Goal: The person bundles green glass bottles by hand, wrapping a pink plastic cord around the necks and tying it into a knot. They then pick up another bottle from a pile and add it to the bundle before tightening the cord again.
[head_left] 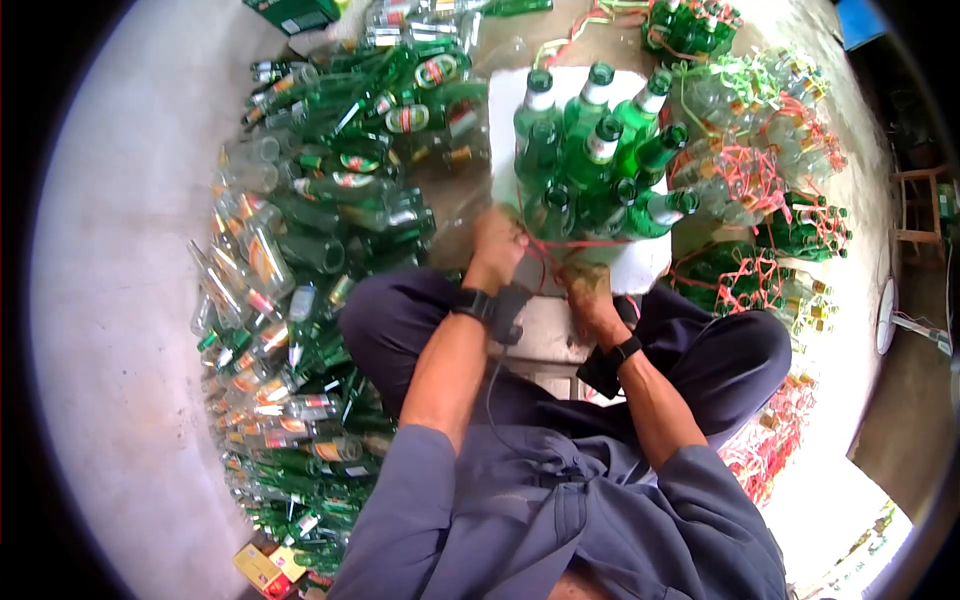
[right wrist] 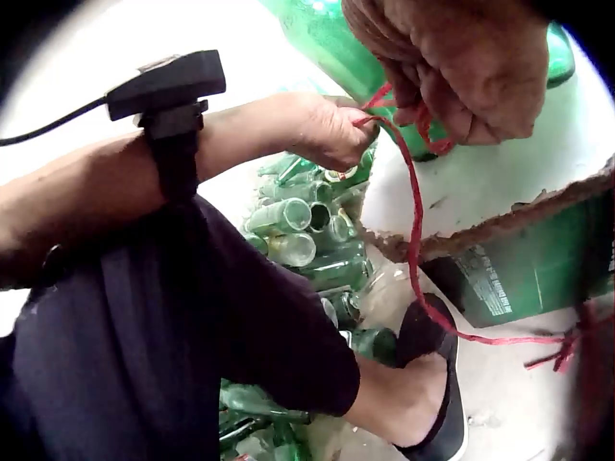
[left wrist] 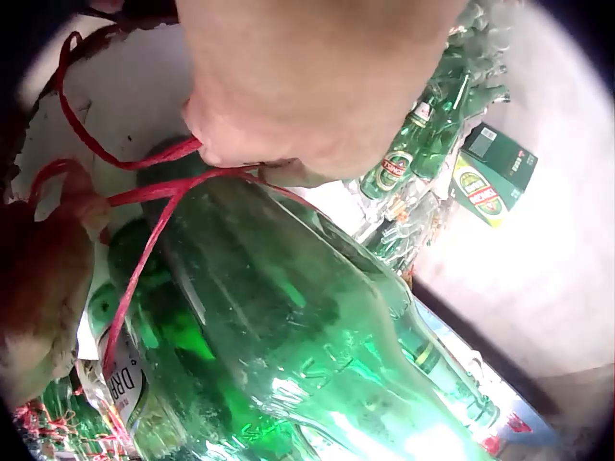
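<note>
Several upright green beer bottles (head_left: 600,152) stand bunched on a white board (head_left: 650,262) in front of the person. A red plastic string (head_left: 595,243) runs round the near side of the bunch. My left hand (head_left: 500,245) grips the string at the bunch's near left; in the left wrist view its curled fingers lie close against a bottle (left wrist: 288,288). My right hand (head_left: 588,288) holds the string just to the right, fingers curled in the right wrist view. From the hands a loose length of string (right wrist: 415,221) hangs past the board's edge.
Loose bottles (head_left: 350,190) lie piled along the left wall. String-tied bottle bundles (head_left: 735,180) stand on the right. Beneath the board is a green box (right wrist: 509,274). The person's knees (head_left: 395,315) flank the work, with a shoe (right wrist: 432,384) on the floor.
</note>
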Motion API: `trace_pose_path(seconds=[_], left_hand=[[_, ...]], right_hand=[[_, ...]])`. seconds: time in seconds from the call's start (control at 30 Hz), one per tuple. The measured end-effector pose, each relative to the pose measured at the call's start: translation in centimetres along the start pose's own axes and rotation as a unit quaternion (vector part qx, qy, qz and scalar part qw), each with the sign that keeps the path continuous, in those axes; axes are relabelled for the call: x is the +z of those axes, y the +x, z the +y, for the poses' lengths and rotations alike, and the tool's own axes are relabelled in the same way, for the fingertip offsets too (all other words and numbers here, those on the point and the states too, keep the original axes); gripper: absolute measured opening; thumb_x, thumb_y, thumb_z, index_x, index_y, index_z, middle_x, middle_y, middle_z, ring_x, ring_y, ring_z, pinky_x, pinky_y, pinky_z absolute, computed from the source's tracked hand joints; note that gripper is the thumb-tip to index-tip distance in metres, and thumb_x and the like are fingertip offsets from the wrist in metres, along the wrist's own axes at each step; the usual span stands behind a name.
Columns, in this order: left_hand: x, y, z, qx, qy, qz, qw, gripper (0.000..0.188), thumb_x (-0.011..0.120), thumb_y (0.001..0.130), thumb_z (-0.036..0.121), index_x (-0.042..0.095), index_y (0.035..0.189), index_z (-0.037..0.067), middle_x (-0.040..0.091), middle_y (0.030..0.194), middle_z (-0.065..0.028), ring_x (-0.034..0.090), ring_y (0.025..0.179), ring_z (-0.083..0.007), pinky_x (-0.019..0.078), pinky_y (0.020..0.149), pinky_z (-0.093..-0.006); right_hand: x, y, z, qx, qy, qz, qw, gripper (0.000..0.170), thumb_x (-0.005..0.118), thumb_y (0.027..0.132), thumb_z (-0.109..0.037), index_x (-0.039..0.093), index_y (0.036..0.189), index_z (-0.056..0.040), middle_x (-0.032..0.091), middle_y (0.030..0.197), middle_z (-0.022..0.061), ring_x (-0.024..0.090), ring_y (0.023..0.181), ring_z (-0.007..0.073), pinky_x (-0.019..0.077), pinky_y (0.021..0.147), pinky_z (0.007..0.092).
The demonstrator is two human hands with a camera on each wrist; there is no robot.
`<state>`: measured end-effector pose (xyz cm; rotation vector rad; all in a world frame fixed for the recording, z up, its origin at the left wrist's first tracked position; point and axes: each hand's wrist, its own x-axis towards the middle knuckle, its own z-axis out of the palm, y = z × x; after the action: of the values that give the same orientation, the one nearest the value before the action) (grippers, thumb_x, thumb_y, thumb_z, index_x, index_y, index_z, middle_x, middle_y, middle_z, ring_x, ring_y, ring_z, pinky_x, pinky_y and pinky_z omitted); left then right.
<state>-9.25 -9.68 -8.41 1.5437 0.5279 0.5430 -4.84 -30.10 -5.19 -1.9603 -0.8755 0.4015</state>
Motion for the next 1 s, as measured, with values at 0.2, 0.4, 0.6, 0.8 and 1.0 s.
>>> trace_pose_path(seconds=[0.2,0.4,0.6,0.8,1.0], left_hand=[[0.9,-0.4,1.4,-0.147,-0.075,0.026,0.986,0.024,0.053,0.09,0.016,0.045,0.067,0.015,0.035,0.056,0.0029,0.032,0.046,-0.0137,0.0299,0.047,-0.0327],[-1.6,0.9,-6.0,-0.091,0.066,-0.033,0.993,0.022,0.049,0.088,0.01,0.047,0.067,0.013,0.035,0.058,0.0018,0.035,0.048,-0.0148,0.0274,0.044,-0.0315],[-1.8,1.2,0.5,-0.326,-0.402,0.048,0.854,0.009,0.054,0.088,0.006,0.054,0.08,0.01,0.047,0.061,0.0,0.039,0.044,-0.0118,0.0327,0.043,-0.0318],[-2.9,-1.3,3.5,-0.223,-0.28,-0.05,0.933,0.014,0.064,0.091,0.01,0.059,0.101,0.003,0.063,0.073,-0.0073,0.053,0.051,-0.0101,0.0435,0.046,-0.0263],[-1.8,-3.4,6.3,-0.121,0.066,-0.014,0.99,0.015,0.066,0.093,0.018,0.068,0.099,0.004,0.056,0.064,0.001,0.047,0.053,-0.0056,0.0361,0.049,-0.0234]], right_hand=[[0.9,-0.2,0.4,-0.06,-0.122,-0.008,0.991,0.003,0.066,0.079,-0.009,0.068,0.081,-0.0078,0.066,0.073,0.011,0.066,0.064,0.0268,0.0507,0.057,0.0381],[0.9,-0.1,2.2,-0.031,-0.051,0.001,0.998,0.01,0.065,0.084,-0.014,0.07,0.079,-0.0072,0.068,0.073,0.0069,0.064,0.059,0.0189,0.0504,0.055,0.0349],[0.7,0.2,1.7,-0.073,-0.077,0.03,0.994,0.014,0.067,0.084,-0.013,0.068,0.074,-0.0034,0.067,0.071,0.0112,0.065,0.061,0.025,0.0503,0.057,0.0354],[0.5,-0.3,1.2,-0.029,0.051,0.028,0.998,0.018,0.057,0.085,-0.008,0.072,0.084,0.0006,0.066,0.068,0.0085,0.061,0.062,0.0186,0.0483,0.058,0.0323],[-0.4,-0.4,-0.4,0.097,-0.039,-0.089,0.991,0.024,0.062,0.076,-0.003,0.074,0.096,-0.0072,0.073,0.09,0.0114,0.071,0.074,0.0263,0.0572,0.064,0.035]])
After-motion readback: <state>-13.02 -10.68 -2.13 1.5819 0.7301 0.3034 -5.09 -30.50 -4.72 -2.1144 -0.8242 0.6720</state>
